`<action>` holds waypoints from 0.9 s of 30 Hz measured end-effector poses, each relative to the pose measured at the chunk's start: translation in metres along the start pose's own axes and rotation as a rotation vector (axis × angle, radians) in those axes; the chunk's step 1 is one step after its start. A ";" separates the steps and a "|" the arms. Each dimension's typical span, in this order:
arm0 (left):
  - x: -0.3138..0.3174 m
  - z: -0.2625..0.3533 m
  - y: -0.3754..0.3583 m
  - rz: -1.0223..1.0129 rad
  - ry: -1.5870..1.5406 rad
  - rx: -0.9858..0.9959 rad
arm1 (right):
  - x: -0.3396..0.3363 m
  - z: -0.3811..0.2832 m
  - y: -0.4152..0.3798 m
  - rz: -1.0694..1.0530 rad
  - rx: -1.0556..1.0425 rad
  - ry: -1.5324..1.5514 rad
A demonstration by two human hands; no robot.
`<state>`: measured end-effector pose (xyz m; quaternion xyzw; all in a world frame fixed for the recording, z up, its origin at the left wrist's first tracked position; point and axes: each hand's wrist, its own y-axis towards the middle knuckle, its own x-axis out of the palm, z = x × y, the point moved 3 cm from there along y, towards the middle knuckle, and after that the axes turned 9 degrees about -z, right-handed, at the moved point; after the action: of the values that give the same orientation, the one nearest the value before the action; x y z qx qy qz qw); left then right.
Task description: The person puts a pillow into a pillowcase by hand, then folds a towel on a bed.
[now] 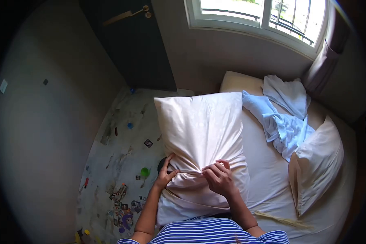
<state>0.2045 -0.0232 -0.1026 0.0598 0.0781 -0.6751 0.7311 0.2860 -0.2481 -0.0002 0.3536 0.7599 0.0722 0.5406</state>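
A pale, shiny pillow in its pillowcase (pixel 199 126) stands before my body in the head view, its lower end near my striped shirt. My left hand (pixel 165 174) grips its left side, with the thumb on top of a fold and some fingers hidden behind the edge. Near the middle, my right hand (pixel 218 177) pinches the cloth between thumb and fingers. Creases fan out from that pinch up the pillow. What lies under the pinched cloth is hidden.
On the bed (pixel 268 179) to the right lie a light blue cloth (pixel 286 130), a grey cloth (pixel 286 93), another pillow (pixel 319 162) and thin yellowish strips (pixel 282 220). Small items, including a green cup-like thing (pixel 145 172), litter the floor (pixel 105 162). A dark door (pixel 130 44) stands beyond.
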 end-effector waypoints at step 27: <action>0.015 -0.048 0.043 0.159 0.362 -0.108 | -0.026 0.142 -0.036 0.060 0.949 -0.233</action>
<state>0.2467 -0.0250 -0.1531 0.1469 0.2396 -0.5882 0.7583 0.3975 -0.3288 -0.0552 0.5886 0.6327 -0.3066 0.3991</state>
